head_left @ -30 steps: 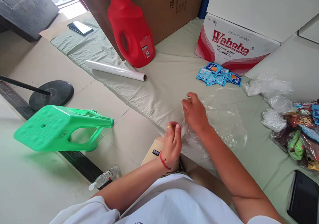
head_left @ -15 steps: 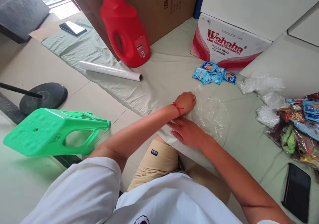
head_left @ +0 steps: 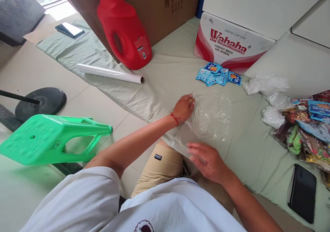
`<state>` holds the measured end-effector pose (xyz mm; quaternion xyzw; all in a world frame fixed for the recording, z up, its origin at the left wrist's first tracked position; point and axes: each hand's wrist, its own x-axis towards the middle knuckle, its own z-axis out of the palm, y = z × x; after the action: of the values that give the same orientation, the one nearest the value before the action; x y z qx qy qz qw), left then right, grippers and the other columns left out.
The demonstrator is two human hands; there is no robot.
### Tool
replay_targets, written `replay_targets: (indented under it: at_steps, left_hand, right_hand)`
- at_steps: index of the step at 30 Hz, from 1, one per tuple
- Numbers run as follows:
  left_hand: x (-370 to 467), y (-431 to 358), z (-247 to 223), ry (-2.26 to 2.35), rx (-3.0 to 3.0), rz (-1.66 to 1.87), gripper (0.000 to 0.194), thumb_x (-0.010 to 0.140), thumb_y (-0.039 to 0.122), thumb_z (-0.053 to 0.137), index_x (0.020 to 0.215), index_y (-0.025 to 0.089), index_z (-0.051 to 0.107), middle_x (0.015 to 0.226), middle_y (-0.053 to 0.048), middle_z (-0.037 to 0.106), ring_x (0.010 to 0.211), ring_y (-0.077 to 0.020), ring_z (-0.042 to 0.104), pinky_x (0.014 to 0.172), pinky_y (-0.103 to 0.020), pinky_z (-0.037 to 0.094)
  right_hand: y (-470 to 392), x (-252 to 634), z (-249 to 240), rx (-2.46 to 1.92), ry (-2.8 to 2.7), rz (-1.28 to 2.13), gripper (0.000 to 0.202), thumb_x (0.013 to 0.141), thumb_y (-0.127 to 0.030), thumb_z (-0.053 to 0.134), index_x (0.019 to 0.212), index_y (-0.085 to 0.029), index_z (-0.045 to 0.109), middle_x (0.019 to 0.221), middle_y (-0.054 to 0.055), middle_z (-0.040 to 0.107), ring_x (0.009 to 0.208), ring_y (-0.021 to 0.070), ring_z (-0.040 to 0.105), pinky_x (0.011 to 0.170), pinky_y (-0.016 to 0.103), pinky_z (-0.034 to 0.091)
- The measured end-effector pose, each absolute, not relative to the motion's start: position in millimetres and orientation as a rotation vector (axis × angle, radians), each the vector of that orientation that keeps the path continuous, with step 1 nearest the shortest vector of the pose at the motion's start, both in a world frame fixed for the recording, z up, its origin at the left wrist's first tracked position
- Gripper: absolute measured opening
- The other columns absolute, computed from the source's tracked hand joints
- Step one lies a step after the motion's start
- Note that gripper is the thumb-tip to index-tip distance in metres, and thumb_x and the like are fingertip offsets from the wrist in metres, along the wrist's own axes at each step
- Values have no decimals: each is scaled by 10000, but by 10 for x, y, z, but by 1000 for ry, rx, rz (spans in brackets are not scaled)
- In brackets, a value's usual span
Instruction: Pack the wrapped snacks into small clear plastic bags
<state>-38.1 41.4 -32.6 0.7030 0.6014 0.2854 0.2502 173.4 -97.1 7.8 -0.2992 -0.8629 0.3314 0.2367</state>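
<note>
A thin sheet of clear plastic film (head_left: 210, 122) lies crumpled on the pale green cloth (head_left: 165, 77). My left hand (head_left: 184, 108), with a red string on its wrist, is closed at the film's left edge, fingers bent over the plastic; the fingertips are partly hidden. My right hand (head_left: 207, 161) hovers over the cloth's near edge, above my lap, fingers apart and holding nothing. Beyond the film lies a small pile of blue snack packets (head_left: 218, 75).
A film roll (head_left: 110, 74) and a red jug (head_left: 126, 35) are at left. A Wahaha carton (head_left: 229, 42) stands behind the packets. Bundled plastic (head_left: 273, 116), assorted snacks (head_left: 304, 128) and a black phone (head_left: 302, 192) are at right. A green stool (head_left: 48, 139) lies on the floor.
My right hand has left its place beside my left wrist and drawn back toward my body, off the film. My left hand has shifted slightly left; the film looks more bunched.
</note>
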Motion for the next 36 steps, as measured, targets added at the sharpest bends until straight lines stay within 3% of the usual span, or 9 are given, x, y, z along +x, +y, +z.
replay_targets:
  at_steps: [4,9,13,20,24,27,30,33,36]
  left_hand:
    - [-381,384,-269,1648,1690,880,461,1036,283,369,1292,106,709,1504,-157,618,1490,-229,490,1279,-384,340]
    - [-375,349,-160,1665,1436,932,486,1051,346,357,1322,139,703,1548,-108,595,1509,-197,477,1305,-342,290]
    - [-398,322,-113,1650,1368,921,511,1056,416,354,1331,169,708,1590,-71,557,1534,-176,444,1304,-299,272]
    - [-448,340,-147,1632,1396,900,533,1062,448,317,1292,202,730,1572,-50,578,1511,-179,474,1293,-320,310]
    - [-462,344,-128,1651,1509,805,485,1049,361,329,1245,222,749,1545,-34,606,1482,-185,509,1268,-336,363]
    - [-431,341,-79,1713,1782,598,377,980,245,450,1152,173,778,1507,-78,634,1447,-226,532,1242,-358,395]
    - [-347,350,-32,1808,2049,418,338,974,217,466,1081,145,778,1340,-133,716,1339,-292,576,1154,-448,456]
    - [-237,352,-36,1948,2172,371,349,1000,226,439,1168,134,730,1229,-154,725,1221,-320,609,1053,-492,490]
    - [-150,314,-112,2002,2250,384,371,1028,283,443,1276,138,676,1312,-170,670,1284,-333,572,1079,-496,462]
  right_hand:
    - [-782,1587,143,-1253,-2108,368,214,1014,-275,590,1175,-228,723,1089,127,695,1035,266,621,901,429,563]
    - [-593,1289,-81,-1134,-2414,-54,379,974,-125,598,1307,-273,702,1220,106,658,1027,254,533,913,412,477]
    - [-506,1205,-238,-1032,-2433,-184,201,958,-156,658,1079,-277,764,1106,55,688,935,221,494,826,382,416]
    - [-699,1201,-44,-957,-2389,-180,170,958,-102,633,1040,-224,718,1108,50,712,998,208,512,897,374,416]
    - [-804,1123,60,-984,-2400,-140,136,965,-93,612,994,-192,701,1156,68,718,1100,231,533,981,392,429]
    - [-851,1026,1,-977,-2453,-72,125,974,-104,600,965,-180,699,1206,75,719,1157,250,544,1023,407,448]
    - [-941,923,-117,-933,-2520,13,123,954,-93,618,969,-170,713,1255,97,711,1177,254,559,1030,406,488]
    - [-1047,868,-133,-860,-2581,169,100,948,-110,641,917,-169,716,1186,115,728,1121,243,602,965,377,540]
    - [-1027,922,10,-802,-2486,433,147,1007,-177,582,932,-192,708,1028,77,744,1004,197,647,916,339,561]
